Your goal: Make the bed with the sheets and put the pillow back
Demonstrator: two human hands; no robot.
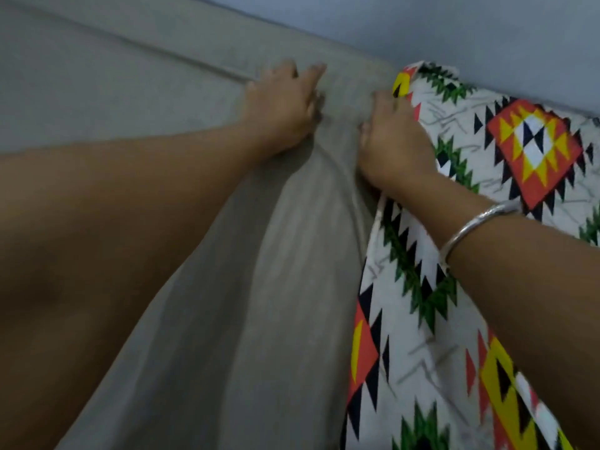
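Our left hand (282, 105) flat on the grey sheet (259, 287), right hand (393, 144) gripping the patterned sheet (470, 134), we should pull evenly.

Setting: a bedroom in a private home.

Grounds: a mattress (97, 92) in a grey cover fills the left and upper part of the view. A piped seam (181, 56) runs along its top edge. A loose grey cloth (259, 287) lies over it in long folds. Beside this lies a patterned sheet (487, 131), white with orange, yellow, black and green triangles, of a household kind. A plain pale blue-grey wall (422, 24) rises directly behind the mattress. The arms at work are bare, the right wrist carrying a metal bangle (480, 222). Lighting is dim.
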